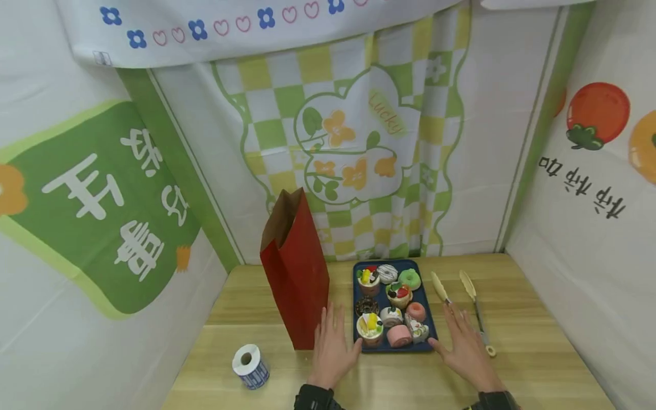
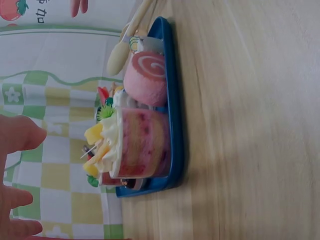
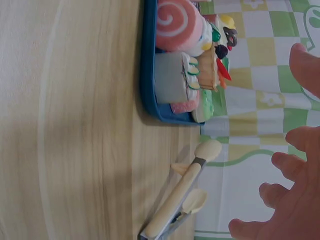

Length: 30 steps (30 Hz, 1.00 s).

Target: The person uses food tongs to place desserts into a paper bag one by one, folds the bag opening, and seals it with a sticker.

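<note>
A dark blue tray (image 1: 395,349) filled with several toy cakes, donuts and fruit cups lies in the middle of the table. My left hand (image 1: 333,354) is held flat with fingers spread, between the tray and a tall red paper bag (image 1: 304,285). On the tray's other side, my right hand (image 1: 467,354) also has spread fingers, its thumb at the tray's near right corner. Tongs (image 1: 480,319) with cream tips lie spread apart beside and partly behind the right hand. The left wrist view shows a layered fruit cup (image 2: 142,145) and a pink swirl roll (image 2: 145,82) up close.
A roll of labels (image 1: 251,367) stands at the table's front left. The red bag is upright with its top open. Behind the table hangs a checkered cloth (image 1: 359,142), and printed white fabric walls (image 1: 569,239) close in both sides.
</note>
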Available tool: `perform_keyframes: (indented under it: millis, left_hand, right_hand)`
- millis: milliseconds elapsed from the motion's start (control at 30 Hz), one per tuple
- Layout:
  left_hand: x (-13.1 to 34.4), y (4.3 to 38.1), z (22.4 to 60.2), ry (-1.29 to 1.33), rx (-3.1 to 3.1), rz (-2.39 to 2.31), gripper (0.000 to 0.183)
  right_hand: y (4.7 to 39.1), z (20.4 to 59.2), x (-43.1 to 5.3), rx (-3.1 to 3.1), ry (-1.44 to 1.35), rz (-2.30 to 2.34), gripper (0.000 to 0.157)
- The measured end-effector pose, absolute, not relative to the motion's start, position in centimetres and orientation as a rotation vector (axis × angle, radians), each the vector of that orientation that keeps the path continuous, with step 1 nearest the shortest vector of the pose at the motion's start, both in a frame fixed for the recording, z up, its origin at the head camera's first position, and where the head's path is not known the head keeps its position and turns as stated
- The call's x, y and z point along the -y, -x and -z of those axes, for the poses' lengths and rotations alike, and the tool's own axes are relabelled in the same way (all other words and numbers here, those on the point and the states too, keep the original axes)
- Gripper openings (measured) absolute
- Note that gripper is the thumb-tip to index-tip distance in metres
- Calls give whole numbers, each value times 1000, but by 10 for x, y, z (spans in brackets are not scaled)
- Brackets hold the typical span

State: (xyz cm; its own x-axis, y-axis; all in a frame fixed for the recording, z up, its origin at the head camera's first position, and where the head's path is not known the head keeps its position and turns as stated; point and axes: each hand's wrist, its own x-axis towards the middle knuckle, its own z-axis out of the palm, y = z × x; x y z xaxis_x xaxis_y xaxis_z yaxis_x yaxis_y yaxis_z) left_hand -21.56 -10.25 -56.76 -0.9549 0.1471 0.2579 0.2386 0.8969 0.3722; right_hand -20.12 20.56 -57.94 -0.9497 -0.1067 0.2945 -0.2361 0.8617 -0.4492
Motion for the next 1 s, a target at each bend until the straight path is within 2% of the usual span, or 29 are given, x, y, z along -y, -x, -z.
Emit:
perform_keyframes:
  millis: [200, 333, 500, 700, 867, 1000]
  left_hand:
    - [103, 214, 562, 323, 2808, 628, 77]
    - [108, 208, 540, 393, 2753, 674, 66]
    - [119, 191, 470, 612, 2649, 815, 48]
    - [140, 195, 360, 847, 2423, 814, 37]
    - [182, 228, 285, 851, 2473, 859, 39]
    - [218, 271, 261, 661, 2740, 797, 48]
  right_hand:
    - [207, 578, -216, 2740, -256, -759, 86]
    - [212, 578, -237, 2773, -198, -873, 87]
    - [215, 592, -266, 2892, -70, -875, 91]
    - [228, 608, -285, 2994, 44, -860, 89]
    - [237, 612, -289, 3067, 108, -842, 90]
    - [245, 615, -289, 3054, 164, -825, 84]
